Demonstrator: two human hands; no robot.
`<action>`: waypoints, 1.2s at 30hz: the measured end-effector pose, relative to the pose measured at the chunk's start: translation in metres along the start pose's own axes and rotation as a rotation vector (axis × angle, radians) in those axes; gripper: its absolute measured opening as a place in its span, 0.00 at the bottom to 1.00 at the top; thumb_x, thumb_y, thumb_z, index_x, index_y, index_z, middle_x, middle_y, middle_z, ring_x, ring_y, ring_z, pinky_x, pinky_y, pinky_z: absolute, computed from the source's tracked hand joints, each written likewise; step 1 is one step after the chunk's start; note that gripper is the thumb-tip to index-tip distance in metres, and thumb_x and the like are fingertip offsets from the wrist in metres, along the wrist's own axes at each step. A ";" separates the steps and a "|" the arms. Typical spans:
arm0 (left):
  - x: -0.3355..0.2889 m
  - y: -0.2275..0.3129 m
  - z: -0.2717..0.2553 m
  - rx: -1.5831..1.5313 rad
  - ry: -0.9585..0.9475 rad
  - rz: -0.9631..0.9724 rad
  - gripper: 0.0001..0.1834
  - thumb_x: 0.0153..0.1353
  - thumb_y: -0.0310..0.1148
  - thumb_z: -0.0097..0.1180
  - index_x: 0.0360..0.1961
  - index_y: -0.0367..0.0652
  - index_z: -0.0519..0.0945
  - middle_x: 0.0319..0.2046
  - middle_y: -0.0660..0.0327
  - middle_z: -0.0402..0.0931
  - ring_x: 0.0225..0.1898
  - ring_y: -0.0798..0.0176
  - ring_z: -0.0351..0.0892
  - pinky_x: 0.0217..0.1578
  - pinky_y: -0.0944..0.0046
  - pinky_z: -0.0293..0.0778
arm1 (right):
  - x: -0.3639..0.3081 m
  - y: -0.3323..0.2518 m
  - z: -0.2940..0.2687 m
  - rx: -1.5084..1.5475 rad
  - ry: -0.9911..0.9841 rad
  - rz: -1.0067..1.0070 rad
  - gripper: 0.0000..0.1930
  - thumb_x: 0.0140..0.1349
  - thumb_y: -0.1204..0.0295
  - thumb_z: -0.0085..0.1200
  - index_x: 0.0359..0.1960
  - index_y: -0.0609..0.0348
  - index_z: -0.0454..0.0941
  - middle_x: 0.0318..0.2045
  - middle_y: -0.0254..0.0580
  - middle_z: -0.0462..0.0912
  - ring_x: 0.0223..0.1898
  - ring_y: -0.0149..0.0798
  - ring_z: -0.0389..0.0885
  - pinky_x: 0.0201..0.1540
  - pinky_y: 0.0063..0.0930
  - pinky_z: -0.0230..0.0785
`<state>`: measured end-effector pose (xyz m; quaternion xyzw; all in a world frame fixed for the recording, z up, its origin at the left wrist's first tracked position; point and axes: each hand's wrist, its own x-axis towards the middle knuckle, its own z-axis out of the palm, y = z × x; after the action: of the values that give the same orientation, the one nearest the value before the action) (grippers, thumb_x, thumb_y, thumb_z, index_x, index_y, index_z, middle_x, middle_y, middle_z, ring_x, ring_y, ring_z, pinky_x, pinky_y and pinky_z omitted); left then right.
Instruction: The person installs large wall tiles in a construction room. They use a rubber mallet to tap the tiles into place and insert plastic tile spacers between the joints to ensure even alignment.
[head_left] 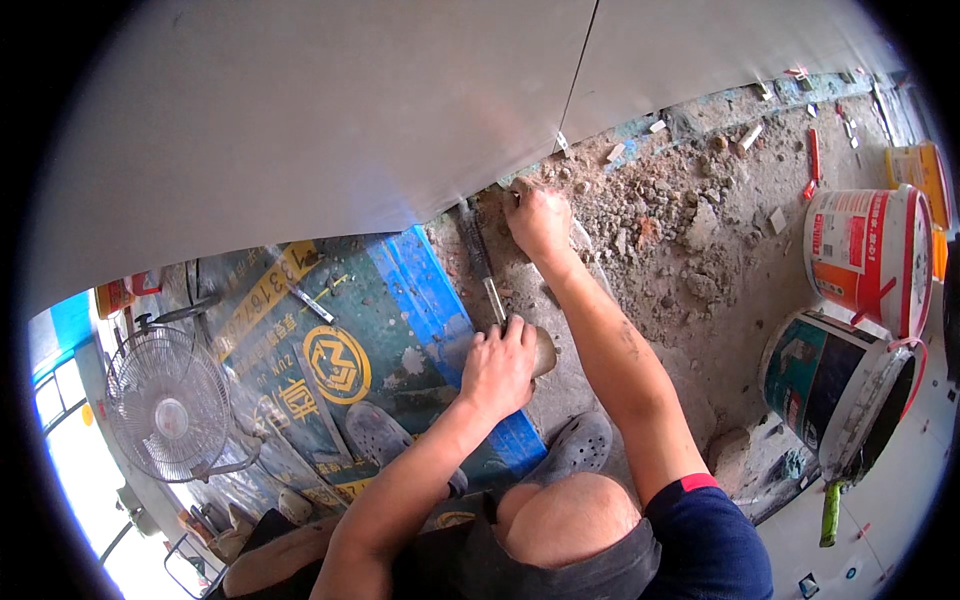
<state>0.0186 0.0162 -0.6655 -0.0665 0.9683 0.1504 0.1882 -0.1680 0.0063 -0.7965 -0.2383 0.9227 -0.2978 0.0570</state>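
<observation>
My left hand [497, 370] is wrapped round the tan, rounded head of a mallet [545, 352]. Its metal shaft and black ribbed grip [474, 240] point away from me, with the grip's end close to the lower edge of a large grey wall tile [330, 120]. At that same edge, to the right of the grip, my right hand [541, 222] is closed with its fingertips low against the tile. Whatever those fingers hold is hidden. A small pale clip [562, 145] sits at the joint between this tile and its right neighbour [720, 60].
Rubble [650, 220] lies along the wall at the right, with a red strip [813, 160] beyond. A white-and-red bucket [865, 245] and a dirty bucket [825, 385] lie at the right. Printed sheeting [400, 360], a marker [312, 303] and a fan [170, 415] are left.
</observation>
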 end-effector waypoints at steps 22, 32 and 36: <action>-0.001 -0.004 0.003 -0.018 -0.097 -0.017 0.36 0.40 0.36 0.75 0.50 0.36 0.70 0.54 0.49 0.70 0.48 0.48 0.76 0.47 0.49 0.72 | 0.008 0.009 -0.012 0.267 -0.031 -0.154 0.09 0.51 0.67 0.65 0.33 0.56 0.85 0.35 0.45 0.82 0.38 0.51 0.81 0.42 0.42 0.75; -0.001 -0.006 0.004 -0.024 -0.102 0.015 0.35 0.40 0.36 0.74 0.48 0.37 0.70 0.51 0.50 0.69 0.46 0.48 0.75 0.46 0.50 0.72 | 0.010 0.007 -0.001 0.187 -0.053 -0.186 0.10 0.53 0.66 0.63 0.36 0.54 0.84 0.38 0.44 0.82 0.39 0.51 0.81 0.40 0.42 0.76; -0.002 -0.008 0.003 -0.006 -0.093 0.024 0.29 0.42 0.33 0.69 0.46 0.37 0.71 0.47 0.52 0.70 0.43 0.50 0.76 0.43 0.52 0.72 | 0.002 -0.011 0.009 0.190 0.032 -0.149 0.09 0.55 0.70 0.60 0.38 0.56 0.81 0.37 0.48 0.79 0.37 0.55 0.81 0.38 0.45 0.75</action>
<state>0.0226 0.0100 -0.6695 -0.0481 0.9587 0.1585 0.2312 -0.1626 -0.0071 -0.7971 -0.2947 0.8708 -0.3913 0.0422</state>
